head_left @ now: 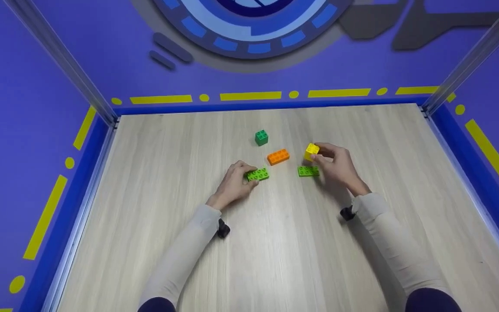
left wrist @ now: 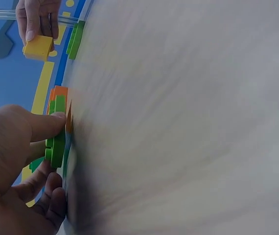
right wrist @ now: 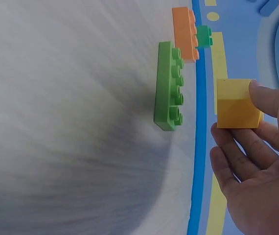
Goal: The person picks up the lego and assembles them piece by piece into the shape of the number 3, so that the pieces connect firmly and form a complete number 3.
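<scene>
Two toy building bricks were in hand. One, a square yellow four-stud brick, was raised off the table, pinched between the thumb and fingertips of the right hand, which stood apart only by the brick's width. The other, a lime-green eight-stud brick, was gripped by the left hand with thumb and fingers on opposite sides near one end; whether its underside touched the table could not be told.

Closest to the yellow brick was a second lime-green brick, which lay studs up on the table just on the near side of it, beside the right fingers. Between the two hands and slightly farther off, an orange eight-stud brick lay at a slant, in the gap separating the held pieces. Beyond that sat a dark green four-stud brick, the farthest of the five.

Pale sleeves covered both forearms, with a small black device at each wrist. Around the wood-grain tabletop rose blue-violet panels marked with yellow bars and dots, joined at the far corners by metal posts.
</scene>
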Demonstrator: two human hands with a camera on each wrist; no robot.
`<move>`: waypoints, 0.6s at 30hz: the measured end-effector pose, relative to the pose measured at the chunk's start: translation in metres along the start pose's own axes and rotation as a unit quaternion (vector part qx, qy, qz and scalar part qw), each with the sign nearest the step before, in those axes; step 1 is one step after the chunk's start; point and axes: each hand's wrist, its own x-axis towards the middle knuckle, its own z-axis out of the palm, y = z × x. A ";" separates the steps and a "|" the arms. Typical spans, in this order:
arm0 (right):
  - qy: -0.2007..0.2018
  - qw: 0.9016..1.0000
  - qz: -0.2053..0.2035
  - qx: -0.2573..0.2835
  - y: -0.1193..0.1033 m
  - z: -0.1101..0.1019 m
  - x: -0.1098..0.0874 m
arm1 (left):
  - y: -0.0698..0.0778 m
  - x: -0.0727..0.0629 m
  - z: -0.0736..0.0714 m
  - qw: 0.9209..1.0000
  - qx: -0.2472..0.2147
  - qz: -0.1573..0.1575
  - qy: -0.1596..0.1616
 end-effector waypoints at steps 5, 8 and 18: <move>-0.007 1.000 -0.003 0.002 -0.003 0.003 -0.003 | 0.000 -0.002 -0.002 1.000 0.000 0.014 -0.014; -0.012 1.000 -0.009 0.001 -0.005 0.005 -0.004 | 0.000 -0.003 -0.003 1.000 0.002 0.019 -0.017; -0.019 0.998 -0.056 -0.003 -0.010 0.010 -0.008 | 0.004 -0.009 -0.002 0.999 0.016 0.031 -0.036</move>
